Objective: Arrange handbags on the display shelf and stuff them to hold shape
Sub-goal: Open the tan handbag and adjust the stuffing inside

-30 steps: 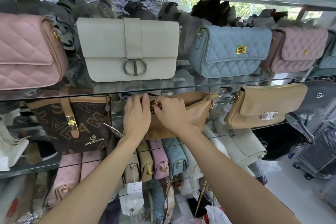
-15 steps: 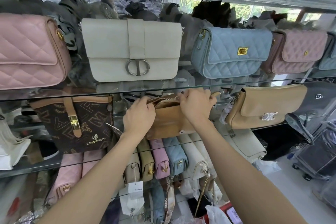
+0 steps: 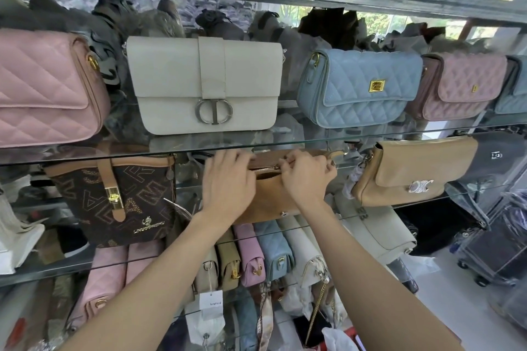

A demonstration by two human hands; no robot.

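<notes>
A tan handbag (image 3: 269, 198) stands on the middle glass shelf (image 3: 370, 215), tucked under the shelf above. My left hand (image 3: 228, 182) lies on its left end and holds it. My right hand (image 3: 306, 177) pinches at the zipper along the bag's top edge, fingers closed there. The zipper (image 3: 265, 169) shows as a metal line between my hands. The lower part of the bag shows between my wrists; its left end is hidden by my left hand.
Brown monogram bag (image 3: 117, 196) stands left of it, tan flap bag (image 3: 410, 171) right. On the upper glass shelf (image 3: 171, 149): pink quilted (image 3: 45, 85), cream (image 3: 205, 85), blue quilted (image 3: 359, 85) and mauve (image 3: 456, 85) bags. Small bags (image 3: 256, 256) are packed below.
My right hand slid left from the bag's right end back toward the middle of the zipper. The left hand rose onto the bag's top left. The bag stands more upright.
</notes>
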